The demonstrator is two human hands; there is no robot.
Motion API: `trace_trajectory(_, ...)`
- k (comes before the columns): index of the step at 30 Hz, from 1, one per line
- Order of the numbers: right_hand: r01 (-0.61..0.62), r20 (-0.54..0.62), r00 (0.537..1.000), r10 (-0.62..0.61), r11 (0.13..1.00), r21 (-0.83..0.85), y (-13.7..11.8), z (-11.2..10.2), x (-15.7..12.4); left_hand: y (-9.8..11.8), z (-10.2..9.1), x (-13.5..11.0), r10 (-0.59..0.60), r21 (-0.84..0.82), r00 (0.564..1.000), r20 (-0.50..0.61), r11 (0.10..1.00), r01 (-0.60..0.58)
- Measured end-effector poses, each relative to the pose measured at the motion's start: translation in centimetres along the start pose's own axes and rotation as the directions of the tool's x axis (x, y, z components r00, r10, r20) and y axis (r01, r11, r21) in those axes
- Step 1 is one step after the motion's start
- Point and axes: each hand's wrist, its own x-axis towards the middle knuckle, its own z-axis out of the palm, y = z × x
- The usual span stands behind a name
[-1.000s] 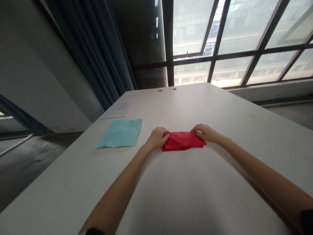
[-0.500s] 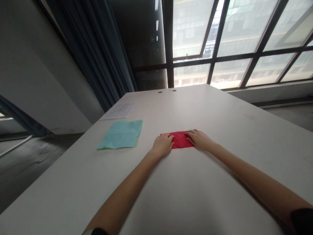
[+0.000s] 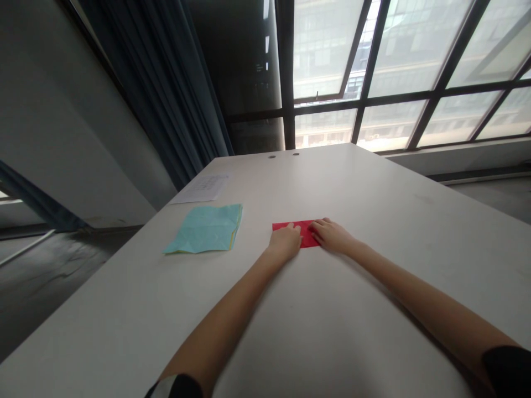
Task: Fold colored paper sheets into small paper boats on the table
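Left hand (image 3: 285, 242) lies palm down, fingers loosely extended, over the left part of the red paper (image 3: 307, 236), flat on the white table (image 3: 323, 309), its long axis running left-right; right hand (image 3: 331, 236), fingers outstretched, covers its right end.

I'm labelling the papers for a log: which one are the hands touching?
The red paper, under the left hand and right hand; the light blue paper and white printed sheet lie apart to the left, untouched.

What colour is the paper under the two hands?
The paper is red; it shows best in the head view, between the hands.
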Motion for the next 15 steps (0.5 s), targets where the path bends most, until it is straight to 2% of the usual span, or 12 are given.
trace_trajectory(4,-0.093,-0.027,0.995,0.093,0.996,-0.003,0.3,1.0,0.8,-0.2,1.5,1.3,-0.006,-0.032,0.996,-0.084,0.999,0.004)
trace_trajectory(10,-0.050,0.043,0.998,0.048,0.998,0.032,1.8,2.2,1.6,-1.6,2.7,2.1,0.018,-0.130,0.997,0.075,0.992,-0.008)
trace_trajectory(15,-0.146,0.150,0.979,0.140,0.989,0.030,2.5,1.8,1.0,-2.8,2.6,1.7,-0.050,-0.120,0.992,0.117,0.991,0.065)
